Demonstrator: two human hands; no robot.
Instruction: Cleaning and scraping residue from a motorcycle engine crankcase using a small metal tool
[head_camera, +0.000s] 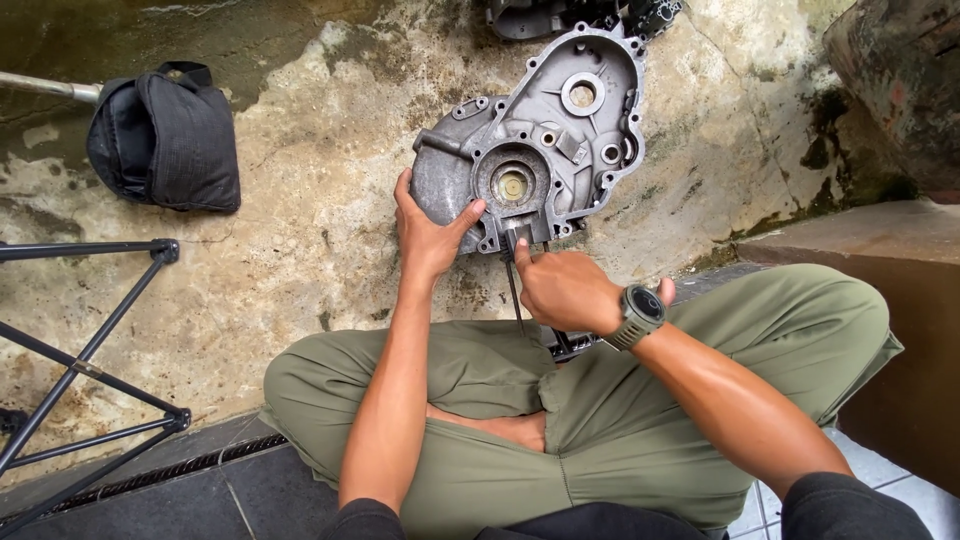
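A grey cast-metal engine cover (560, 125) lies inner side up on the rough concrete floor in front of me. My left hand (428, 232) grips its lower left edge, thumb resting near the round bearing hole (512, 182). My right hand (565, 290), with a dark watch on the wrist, holds a thin dark tool (515, 285) whose tip meets the cover's lower edge. I sit cross-legged in olive trousers.
A black fabric bag (165, 135) lies at the far left with a metal rod behind it. A black metal tripod frame (85, 365) stands at left. Dark engine parts (560, 12) sit beyond the cover. A brown step (900, 250) rises at right.
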